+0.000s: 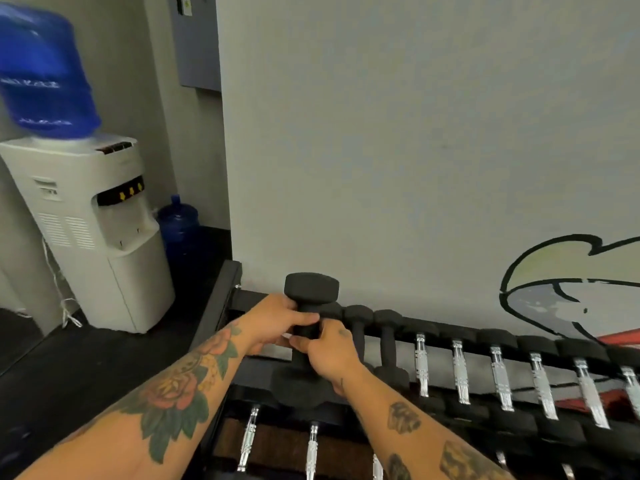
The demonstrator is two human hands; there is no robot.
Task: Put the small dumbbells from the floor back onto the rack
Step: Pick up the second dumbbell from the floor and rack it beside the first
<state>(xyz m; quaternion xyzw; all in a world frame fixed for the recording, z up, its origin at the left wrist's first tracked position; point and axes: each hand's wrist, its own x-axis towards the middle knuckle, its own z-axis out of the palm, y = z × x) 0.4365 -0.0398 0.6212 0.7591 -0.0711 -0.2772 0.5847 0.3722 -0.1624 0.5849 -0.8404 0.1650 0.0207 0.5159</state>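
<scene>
Both hands meet on one small black dumbbell (309, 336) at the left end of the rack's (221, 306) top row. The left hand (277, 320) has its grip wrapped round the upper part of the handle, thumb lying across the front, just under the dumbbell's far head, which stands clear above the fingers. The right hand (332, 351) has its grip closed on the lower part of the same handle, touching the left hand's fingers, with the near head showing below and left of its wrist, over the rack's front rail. The dumbbell runs front to back, its far end tilted up; whether it already rests on the rails cannot be told. Just right of the right grip, two more small black dumbbells (358, 318) lie side by side in the top row, and beyond them runs a line of chrome-handled dumbbells (459, 372). Below the grips, further chrome handles show in a lower tier. Well left of the left grip stands a white water dispenser (90, 237) with a blue bottle (45, 71) on top.
</scene>
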